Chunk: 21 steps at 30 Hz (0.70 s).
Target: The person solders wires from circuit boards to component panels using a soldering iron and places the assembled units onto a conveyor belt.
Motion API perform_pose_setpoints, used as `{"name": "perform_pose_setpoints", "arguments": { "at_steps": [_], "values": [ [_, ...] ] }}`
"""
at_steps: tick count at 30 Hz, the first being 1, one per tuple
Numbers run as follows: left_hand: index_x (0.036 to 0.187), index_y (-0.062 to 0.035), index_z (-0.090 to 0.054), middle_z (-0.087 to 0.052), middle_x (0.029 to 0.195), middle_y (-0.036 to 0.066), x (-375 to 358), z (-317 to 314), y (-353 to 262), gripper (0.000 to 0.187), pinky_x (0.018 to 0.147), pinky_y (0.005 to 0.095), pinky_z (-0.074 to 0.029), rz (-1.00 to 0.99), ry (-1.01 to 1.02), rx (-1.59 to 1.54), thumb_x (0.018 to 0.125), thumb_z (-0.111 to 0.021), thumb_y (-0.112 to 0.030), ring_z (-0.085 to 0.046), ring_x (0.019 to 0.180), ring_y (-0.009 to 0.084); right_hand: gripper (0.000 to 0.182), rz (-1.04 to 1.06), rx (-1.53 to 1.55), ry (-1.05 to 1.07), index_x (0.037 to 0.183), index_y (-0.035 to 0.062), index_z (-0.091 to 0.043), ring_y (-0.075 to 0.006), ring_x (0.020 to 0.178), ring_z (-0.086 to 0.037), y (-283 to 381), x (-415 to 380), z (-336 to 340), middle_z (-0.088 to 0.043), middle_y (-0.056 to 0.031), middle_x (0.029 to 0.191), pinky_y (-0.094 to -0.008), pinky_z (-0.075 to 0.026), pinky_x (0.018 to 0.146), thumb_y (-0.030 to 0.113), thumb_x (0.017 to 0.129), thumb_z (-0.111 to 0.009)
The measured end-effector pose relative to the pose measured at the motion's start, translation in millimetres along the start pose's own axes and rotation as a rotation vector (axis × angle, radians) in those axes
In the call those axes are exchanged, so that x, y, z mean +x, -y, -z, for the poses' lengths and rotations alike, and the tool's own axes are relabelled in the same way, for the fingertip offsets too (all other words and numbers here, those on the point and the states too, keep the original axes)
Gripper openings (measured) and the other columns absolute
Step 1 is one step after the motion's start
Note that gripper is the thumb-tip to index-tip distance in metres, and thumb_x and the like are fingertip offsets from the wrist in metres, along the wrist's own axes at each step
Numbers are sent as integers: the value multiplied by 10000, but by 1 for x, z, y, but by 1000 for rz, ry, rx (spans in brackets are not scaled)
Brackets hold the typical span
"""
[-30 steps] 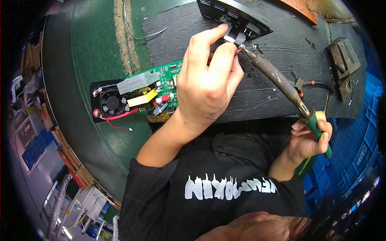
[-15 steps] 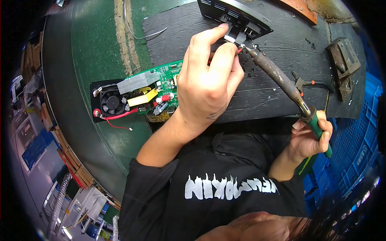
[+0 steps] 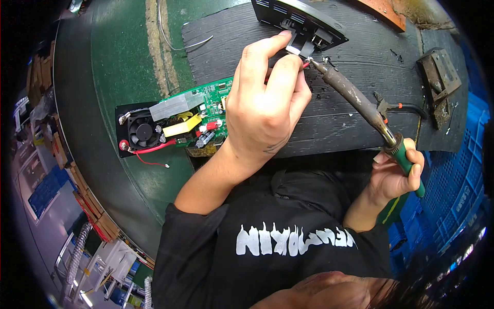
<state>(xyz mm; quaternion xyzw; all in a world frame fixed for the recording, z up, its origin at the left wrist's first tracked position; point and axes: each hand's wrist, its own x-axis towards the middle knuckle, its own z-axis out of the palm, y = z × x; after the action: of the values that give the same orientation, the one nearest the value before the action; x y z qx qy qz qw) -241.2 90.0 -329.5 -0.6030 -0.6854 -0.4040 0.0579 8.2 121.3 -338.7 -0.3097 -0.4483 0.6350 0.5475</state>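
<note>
My right hand (image 3: 396, 172) is wrapped around the green handle of a soldering iron (image 3: 355, 95), whose tip rests at the metal terminal by a red wire (image 3: 306, 65). My left hand (image 3: 267, 98) is closed, its fingers pinching that red wire close to the tip. One left fingertip touches the back of a black plastic end panel (image 3: 303, 23), tilted on the mat, with slots and socket parts. Under and left of my left hand lies a green circuit board (image 3: 211, 98) with a heat sink, a yellow transformer and a fan (image 3: 144, 131); my hand hides its right end.
A metal iron stand (image 3: 440, 77) is at the right of the black mat (image 3: 360, 123). Near it lies a black cable (image 3: 411, 108) with orange bands. A loose wire (image 3: 180, 48) lies at upper left. Blue crates (image 3: 453, 180) stand to the right, below the bench edge.
Almost nothing differs. My right hand and the soldering iron have shifted very slightly left and up; the left hand keeps its place at the wire.
</note>
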Motion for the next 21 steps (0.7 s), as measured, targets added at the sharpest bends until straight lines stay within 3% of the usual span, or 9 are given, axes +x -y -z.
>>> {"name": "perform_pose_setpoints", "arguments": {
  "at_steps": [21],
  "values": [
    [847,11,-650,-554,1090,143,0,0,-1,194,702,270,-565,8,9,2,669,-684,82,-646,851,215,369,-14,71,-62,970,65,-645,-204,577,-547,2,0,1,-565,-159,842,-251,-432,402,372,883,-460]
  ]
}}
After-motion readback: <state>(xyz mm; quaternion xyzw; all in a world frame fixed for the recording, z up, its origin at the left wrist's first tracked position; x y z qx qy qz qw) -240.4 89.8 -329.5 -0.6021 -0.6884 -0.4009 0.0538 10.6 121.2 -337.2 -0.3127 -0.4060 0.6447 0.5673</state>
